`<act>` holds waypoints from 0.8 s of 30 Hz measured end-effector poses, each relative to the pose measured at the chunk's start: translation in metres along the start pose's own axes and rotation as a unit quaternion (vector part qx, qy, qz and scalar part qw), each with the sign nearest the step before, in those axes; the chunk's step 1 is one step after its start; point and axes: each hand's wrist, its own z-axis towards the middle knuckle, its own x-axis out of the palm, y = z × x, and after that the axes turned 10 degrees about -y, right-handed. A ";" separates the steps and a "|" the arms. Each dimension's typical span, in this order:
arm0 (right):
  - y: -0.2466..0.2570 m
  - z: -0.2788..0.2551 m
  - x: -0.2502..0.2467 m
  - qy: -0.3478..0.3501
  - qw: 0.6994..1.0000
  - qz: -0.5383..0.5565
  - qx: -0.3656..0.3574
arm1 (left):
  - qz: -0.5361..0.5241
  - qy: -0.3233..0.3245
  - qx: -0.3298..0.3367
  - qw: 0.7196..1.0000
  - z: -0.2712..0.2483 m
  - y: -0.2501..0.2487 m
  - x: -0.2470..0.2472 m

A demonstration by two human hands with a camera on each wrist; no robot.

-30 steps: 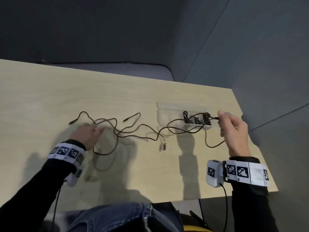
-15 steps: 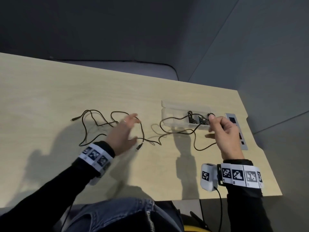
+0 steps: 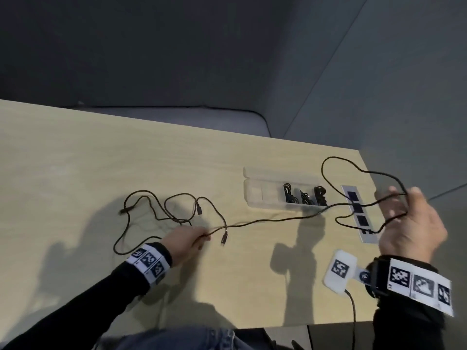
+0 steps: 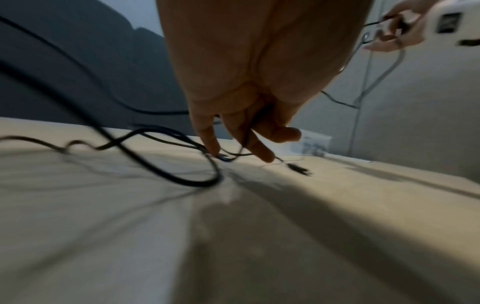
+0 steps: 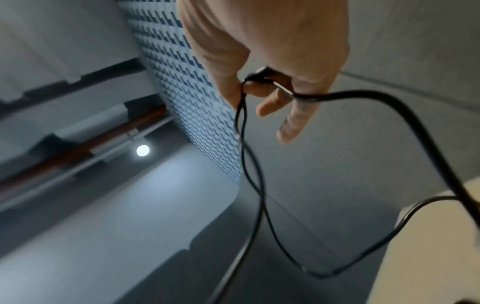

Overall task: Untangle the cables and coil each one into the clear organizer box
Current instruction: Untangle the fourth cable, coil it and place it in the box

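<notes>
On the table (image 3: 75, 152), the left hand (image 3: 184, 239) pinches a black cable (image 3: 278, 219) against the wood. Raised past the table's right edge, the right hand (image 3: 414, 223) grips its looped far end. Between them sits the box (image 3: 255, 195), holding three coils (image 3: 304, 197).

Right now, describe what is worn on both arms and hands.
Both arms wear long black sleeves; the left hand and right hand are bare. Each wrist carries a white band printed with black-and-white square marker patterns. A white rounded camera unit with its own marker sticks out from the right wristband, and a thin black wire runs down from it.
</notes>
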 end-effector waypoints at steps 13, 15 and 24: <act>-0.061 -0.027 -0.026 0.240 0.749 -0.598 -0.155 | -0.042 -0.170 0.126 0.976 0.011 -0.047 -0.068; -0.062 -0.052 -0.012 0.339 0.738 -0.547 -0.204 | -0.075 -0.156 0.135 0.976 0.008 -0.059 -0.061; -0.090 -0.137 0.023 0.550 0.720 -0.418 0.064 | -0.249 -0.198 -0.007 0.948 0.019 -0.054 -0.032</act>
